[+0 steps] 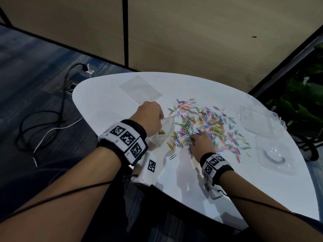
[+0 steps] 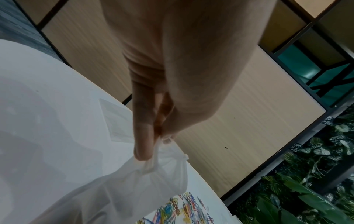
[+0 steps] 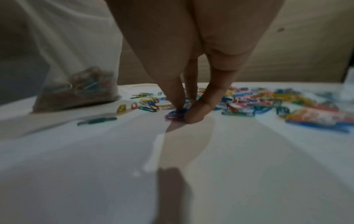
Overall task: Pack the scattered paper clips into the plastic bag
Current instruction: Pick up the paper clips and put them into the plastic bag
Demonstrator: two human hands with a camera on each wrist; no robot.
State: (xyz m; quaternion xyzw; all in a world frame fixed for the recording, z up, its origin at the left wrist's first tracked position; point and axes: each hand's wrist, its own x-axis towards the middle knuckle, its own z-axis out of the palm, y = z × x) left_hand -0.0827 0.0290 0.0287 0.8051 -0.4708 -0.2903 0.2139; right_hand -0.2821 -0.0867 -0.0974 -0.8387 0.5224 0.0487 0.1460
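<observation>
Colourful paper clips point(image 1: 208, 126) lie scattered over the middle of the white table point(image 1: 227, 180). My left hand point(image 1: 148, 117) pinches the rim of a thin translucent plastic bag point(image 1: 160, 135) and holds it up at the pile's left edge. Several clips point(image 3: 86, 84) sit in the bag's bottom. My right hand point(image 1: 199, 142) is down on the near edge of the pile. Its thumb and fingers point(image 3: 197, 112) pinch a few clips point(image 3: 175, 116) against the table. The left wrist view shows the bag rim point(image 2: 159, 163) bunched between my left fingertips.
A flat clear zip bag point(image 1: 139, 88) lies at the far left of the table. Clear plastic packaging point(image 1: 272, 154) sits at the right edge. A single green clip point(image 1: 172, 156) lies near the front. Cables point(image 1: 52, 123) run over the floor on the left; plants point(image 1: 300, 102) stand at the right.
</observation>
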